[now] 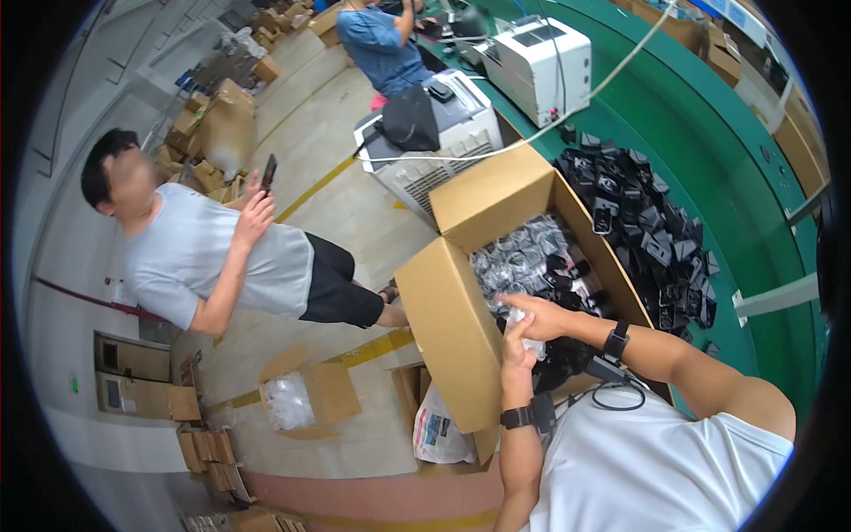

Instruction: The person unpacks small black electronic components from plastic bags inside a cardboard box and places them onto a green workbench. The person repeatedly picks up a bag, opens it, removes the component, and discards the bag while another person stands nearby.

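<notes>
Bright, even light; curved fisheye edges fade to black.

Between the fingers (514, 301) shows a crinkled film (531, 345) of clear, shiny plastic. Just beyond them, glossy transparent plastic bags (523, 257) lie in a box (459, 328) of matt brown cardboard with smooth flaps. Farther off to their right, black plastic parts (660, 244), some matt and some shiny, cover part of a bench (651, 106) with a smooth, faintly glossy green top. Behind the fingers, the shirt (651, 470) is soft, matt white cloth.
</notes>
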Available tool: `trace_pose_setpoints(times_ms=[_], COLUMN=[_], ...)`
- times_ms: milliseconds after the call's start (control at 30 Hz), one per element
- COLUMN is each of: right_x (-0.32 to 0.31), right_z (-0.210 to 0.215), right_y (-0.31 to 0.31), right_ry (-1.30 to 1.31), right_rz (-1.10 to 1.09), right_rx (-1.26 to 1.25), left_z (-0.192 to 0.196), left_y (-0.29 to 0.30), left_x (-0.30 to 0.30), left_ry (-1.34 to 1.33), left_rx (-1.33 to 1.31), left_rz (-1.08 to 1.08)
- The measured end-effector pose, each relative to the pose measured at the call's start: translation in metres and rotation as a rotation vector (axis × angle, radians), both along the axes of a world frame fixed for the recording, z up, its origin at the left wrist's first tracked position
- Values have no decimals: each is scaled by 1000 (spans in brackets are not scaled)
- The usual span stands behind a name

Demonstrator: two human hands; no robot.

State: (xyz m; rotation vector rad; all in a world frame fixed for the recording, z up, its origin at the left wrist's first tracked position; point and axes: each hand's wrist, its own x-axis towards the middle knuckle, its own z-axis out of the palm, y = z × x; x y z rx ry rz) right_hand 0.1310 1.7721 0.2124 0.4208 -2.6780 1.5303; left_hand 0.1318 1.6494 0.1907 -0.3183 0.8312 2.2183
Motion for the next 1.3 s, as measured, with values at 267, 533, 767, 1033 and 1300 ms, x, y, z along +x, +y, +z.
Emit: trace_pose_setpoints(times_ms=[267, 533, 767, 1033, 1300], right_x=[9, -53, -70, -52, 34], right_z=[-19, -202, -198, -196, -36], right_y=[48, 13, -22, -6, 11], right_ry=[-744, -460, -914, -919, -880], right_rz=[508, -538, -556, -553, -165], right_rx=[-392, 229, 500, -330, -1027], left_z=[8, -17, 14, 26, 18], left_y=[-86, -110, -113, -105, -39], left_x=[18, 76, 71, 40, -5], left_ry=[-261, -238, -135, -31, 311], left_rx=[159, -34, -182, -478, -846], left_rz=[27, -12, -123, -102, -347])
